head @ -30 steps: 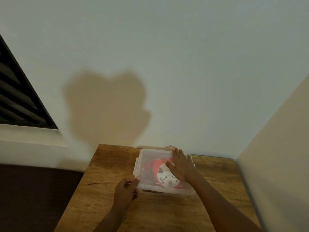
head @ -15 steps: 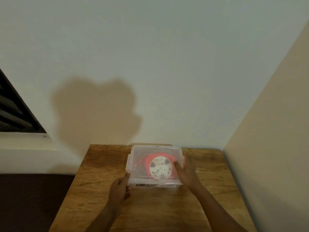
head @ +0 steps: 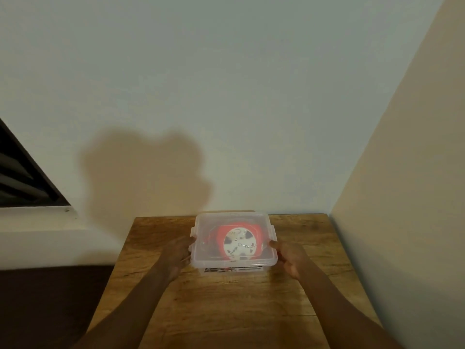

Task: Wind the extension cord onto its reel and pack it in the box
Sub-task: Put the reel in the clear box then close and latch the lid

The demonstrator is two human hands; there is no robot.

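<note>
Both hands are shifting out to the ends of the clear plastic box [head: 234,241]: a moment back the right hand was lying flat across the lid and the left was pinching the near-left corner, and now each one is sitting at a side. Left hand [head: 176,250] is cupping the left end with its thumb tip touching the side latch [head: 193,231]; right hand [head: 289,256] is mirroring it at the right end, thumb against the lower edge by the right latch [head: 273,229]. Fingers on both are curling round the ends rather than spreading, and whether they are squeezing the clips or only steadying the box I cannot tell.

Inside, the cord reel [head: 240,244] is lying flat, white face up with its dark cut-outs, ringed by red, showing through the translucent lid [head: 216,222]. No loose cord is trailing outside. The box is sitting square on the wooden table [head: 226,303], pushed toward the far edge near the wall [head: 226,96].

To my eye the winding and packing are done, and what is going on now looks like the closing: snapping the side latches down. If one clip is not catching, the lid could lift at that end.
</note>
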